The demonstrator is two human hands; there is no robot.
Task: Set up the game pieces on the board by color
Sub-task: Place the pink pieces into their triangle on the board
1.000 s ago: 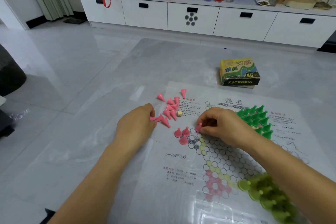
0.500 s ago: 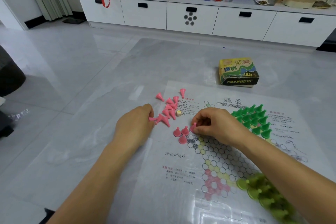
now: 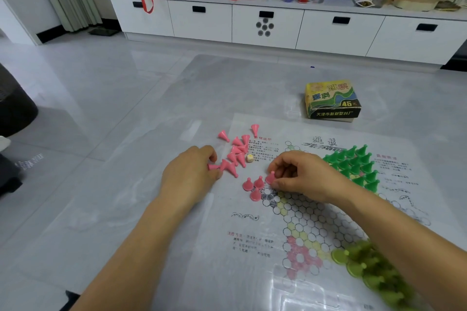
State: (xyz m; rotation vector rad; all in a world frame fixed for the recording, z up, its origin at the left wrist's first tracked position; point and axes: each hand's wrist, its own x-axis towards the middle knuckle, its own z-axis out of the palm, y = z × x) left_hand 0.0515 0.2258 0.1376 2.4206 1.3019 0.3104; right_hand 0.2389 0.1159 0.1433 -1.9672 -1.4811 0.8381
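1. Barely anything has moved since a second ago. The right hand (image 3: 303, 177) still pinches one pink piece (image 3: 271, 177) between thumb and fingertips, base down, at the board's (image 3: 252, 272) left star point. It's only nudged a hair. The same three standing pink pieces (image 3: 255, 194) sit just beside it.
2. The left hand (image 3: 189, 177) is curled at the board's left edge, pinching a second pink piece (image 3: 214, 166) that lies on its side, so the next one's queued up.
3. The loose pink pile (image 3: 237, 151) is tipped over on the board's far-left corner, with a small die (image 3: 249, 158) at its edge.
4. How I'd do this bit: lower the held piece straight down onto a free circle next to the three. Then let go by lifting the fingers up, not dragging them sideways. These cones look light, so I reckon a stray knuckle topples the neighbours.
5. Filling from the tip of the point inward should keep the hand from reaching over pieces already standing.
6. Worth a check: a pink-tinted point at the board's near side is bare, while the point being filled looks grey-ringed to me.
7. The green pieces (image 3: 353, 161) stand packed on the board's far-right point. The olive-green pieces (image 3: 366, 267) are on its near-right point, too blurry to count.
8. The box (image 3: 331, 100) sits on the floor (image 3: 101, 108) just past the board's far edge.
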